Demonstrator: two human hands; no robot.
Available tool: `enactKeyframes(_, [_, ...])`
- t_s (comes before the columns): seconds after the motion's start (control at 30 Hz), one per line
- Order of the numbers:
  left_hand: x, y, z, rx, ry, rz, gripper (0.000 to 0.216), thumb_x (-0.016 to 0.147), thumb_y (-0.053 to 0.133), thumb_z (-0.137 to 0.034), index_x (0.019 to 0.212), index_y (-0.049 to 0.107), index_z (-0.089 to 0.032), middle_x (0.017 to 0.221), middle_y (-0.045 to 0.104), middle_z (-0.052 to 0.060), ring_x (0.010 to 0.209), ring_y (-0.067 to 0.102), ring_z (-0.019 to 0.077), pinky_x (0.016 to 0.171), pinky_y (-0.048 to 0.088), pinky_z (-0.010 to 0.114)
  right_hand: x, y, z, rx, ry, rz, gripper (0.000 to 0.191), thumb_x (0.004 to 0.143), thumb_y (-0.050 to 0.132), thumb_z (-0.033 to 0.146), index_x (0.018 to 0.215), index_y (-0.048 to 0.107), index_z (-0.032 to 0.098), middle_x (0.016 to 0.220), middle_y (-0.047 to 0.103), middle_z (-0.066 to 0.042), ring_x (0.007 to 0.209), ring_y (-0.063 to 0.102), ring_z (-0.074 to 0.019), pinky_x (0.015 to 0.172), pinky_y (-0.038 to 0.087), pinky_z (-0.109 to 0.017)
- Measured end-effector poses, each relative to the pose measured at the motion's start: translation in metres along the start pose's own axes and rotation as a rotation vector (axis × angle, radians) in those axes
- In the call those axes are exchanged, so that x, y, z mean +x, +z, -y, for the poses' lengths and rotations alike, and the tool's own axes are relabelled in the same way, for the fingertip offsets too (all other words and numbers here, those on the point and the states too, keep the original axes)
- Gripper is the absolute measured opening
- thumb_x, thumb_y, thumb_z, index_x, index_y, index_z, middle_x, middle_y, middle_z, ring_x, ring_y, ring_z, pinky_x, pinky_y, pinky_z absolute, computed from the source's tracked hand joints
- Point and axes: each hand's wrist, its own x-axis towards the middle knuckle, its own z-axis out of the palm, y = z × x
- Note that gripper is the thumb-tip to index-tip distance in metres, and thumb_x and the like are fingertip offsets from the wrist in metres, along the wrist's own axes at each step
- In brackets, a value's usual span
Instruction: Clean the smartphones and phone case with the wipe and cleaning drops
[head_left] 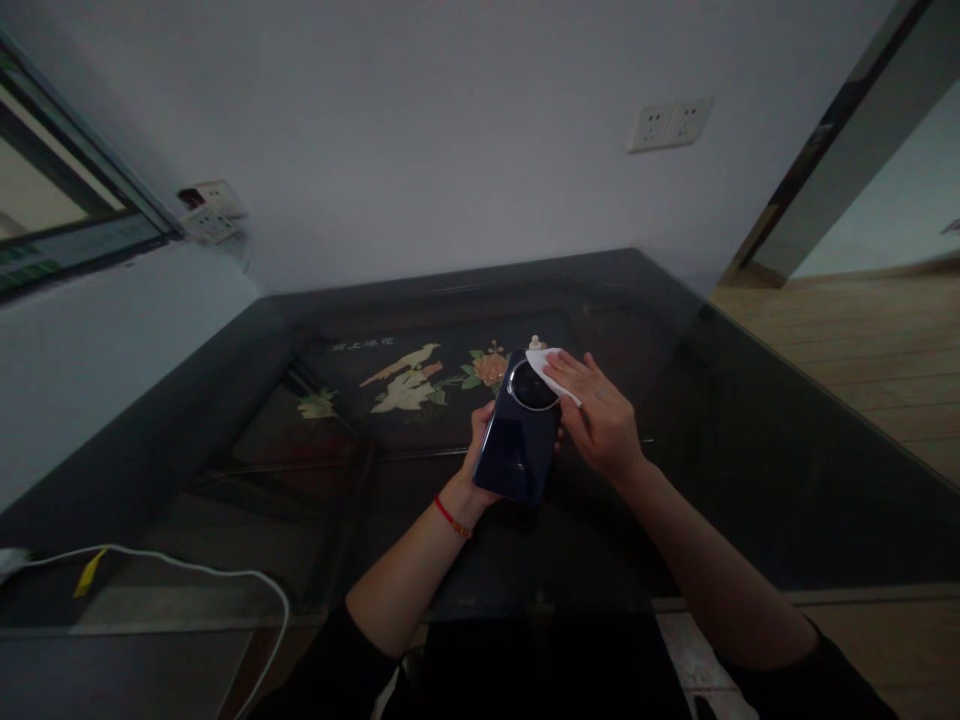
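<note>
A dark blue smartphone (514, 452), its back and large round camera ring facing up, is held over the table by my left hand (478, 450). The thumb lies along the phone's left edge, and fingertips show at its right edge; the palm is hidden beneath. My right hand (602, 415) presses a small white cloth or tissue (551, 370) against the phone's upper right corner, beside and partly over the camera ring. The fingers lie on top of the white piece, pinning it to the phone.
The dark glass-topped table (750, 480) carries a bird-and-flower picture (409, 385). A white cable (195, 570) with a yellow tag (91, 573) runs over its front left edge. Wall sockets (670, 125) and a corner power outlet (212, 212) sit above. A window (67, 170) is at left.
</note>
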Motion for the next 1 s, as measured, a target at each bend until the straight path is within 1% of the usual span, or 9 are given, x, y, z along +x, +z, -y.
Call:
enactKeyframes(0.17, [-0.001, 0.004, -0.003, -0.098, 0.045, -0.04, 0.056, 0.081, 0.045, -0.052, 0.109, 0.064, -0.007, 0.092, 0.073, 0.013, 0.084, 0.068, 0.0242, 0.083, 0.049, 0.034, -0.002, 0.004, 0.006, -0.008, -0.048, -0.027, 0.045, 0.088, 0.044, 0.009, 0.132, 0.054, 0.016, 0.131, 0.059, -0.012, 0.128, 0.05, -0.023, 0.11, 0.037, -0.052])
enactKeyframes(0.27, [0.0, 0.005, -0.003, -0.131, 0.108, -0.093, 0.054, 0.083, 0.043, -0.048, 0.116, 0.061, -0.009, 0.096, 0.073, 0.011, 0.089, 0.067, 0.023, 0.087, 0.047, 0.035, -0.004, 0.006, 0.009, -0.005, -0.134, -0.028, 0.047, 0.085, 0.048, 0.01, 0.131, 0.054, 0.017, 0.128, 0.062, -0.011, 0.125, 0.053, -0.0236, 0.109, 0.038, -0.053])
enactKeyframes(0.33, [0.001, 0.005, -0.002, -0.156, 0.128, -0.125, 0.053, 0.084, 0.043, -0.046, 0.12, 0.059, -0.01, 0.098, 0.072, 0.01, 0.092, 0.066, 0.0214, 0.091, 0.045, 0.033, -0.005, 0.007, 0.011, 0.007, -0.201, -0.003, 0.047, 0.084, 0.05, 0.011, 0.13, 0.054, 0.018, 0.126, 0.063, -0.01, 0.124, 0.054, -0.0233, 0.109, 0.037, -0.054])
enactKeyframes(0.43, [0.002, 0.004, 0.001, -0.163, 0.099, -0.186, 0.053, 0.084, 0.046, -0.046, 0.119, 0.059, -0.009, 0.093, 0.072, 0.009, 0.087, 0.066, 0.0194, 0.091, 0.044, 0.03, -0.004, 0.009, 0.015, 0.01, -0.259, 0.071, 0.045, 0.086, 0.05, 0.013, 0.13, 0.055, 0.02, 0.126, 0.063, -0.008, 0.124, 0.054, -0.0225, 0.111, 0.033, -0.054])
enactKeyframes(0.53, [0.002, 0.003, 0.004, -0.156, 0.053, -0.27, 0.049, 0.084, 0.046, -0.046, 0.112, 0.061, -0.009, 0.085, 0.072, 0.008, 0.078, 0.066, 0.0183, 0.085, 0.046, 0.029, -0.002, 0.011, 0.018, -0.04, -0.254, 0.118, 0.042, 0.088, 0.047, 0.014, 0.129, 0.056, 0.02, 0.129, 0.061, -0.008, 0.127, 0.051, -0.0221, 0.114, 0.028, -0.055])
enactKeyframes(0.6, [0.003, 0.003, 0.005, -0.167, 0.058, -0.3, 0.047, 0.086, 0.043, -0.044, 0.109, 0.062, -0.009, 0.082, 0.071, 0.007, 0.075, 0.066, 0.0171, 0.083, 0.047, 0.027, -0.001, 0.012, 0.019, -0.073, -0.25, 0.121, 0.042, 0.089, 0.046, 0.013, 0.129, 0.056, 0.02, 0.13, 0.061, -0.007, 0.128, 0.05, -0.0215, 0.115, 0.026, -0.054])
enactKeyframes(0.73, [0.002, 0.006, 0.004, -0.198, 0.099, -0.265, 0.049, 0.087, 0.04, -0.045, 0.107, 0.062, -0.008, 0.082, 0.071, 0.008, 0.077, 0.066, 0.0164, 0.082, 0.047, 0.025, -0.005, 0.013, 0.018, -0.062, -0.272, 0.096, 0.042, 0.088, 0.048, 0.014, 0.128, 0.055, 0.02, 0.129, 0.061, -0.007, 0.128, 0.05, -0.0215, 0.114, 0.03, -0.054])
enactKeyframes(0.83, [0.002, 0.006, 0.003, -0.19, 0.154, -0.245, 0.048, 0.084, 0.044, -0.046, 0.106, 0.062, -0.008, 0.083, 0.071, 0.008, 0.078, 0.066, 0.017, 0.083, 0.047, 0.027, -0.007, 0.014, 0.018, -0.044, -0.29, 0.049, 0.042, 0.086, 0.05, 0.015, 0.127, 0.056, 0.018, 0.124, 0.065, -0.008, 0.122, 0.056, -0.0225, 0.111, 0.035, -0.054])
enactKeyframes(1.0, [0.001, 0.002, 0.004, -0.142, 0.214, -0.244, 0.045, 0.078, 0.052, -0.047, 0.102, 0.063, -0.01, 0.09, 0.071, 0.008, 0.082, 0.065, 0.0181, 0.086, 0.046, 0.028, -0.008, 0.013, 0.018, -0.023, -0.261, 0.005, 0.045, 0.085, 0.05, 0.014, 0.129, 0.054, 0.023, 0.122, 0.067, -0.006, 0.112, 0.062, -0.0212, 0.107, 0.04, -0.053])
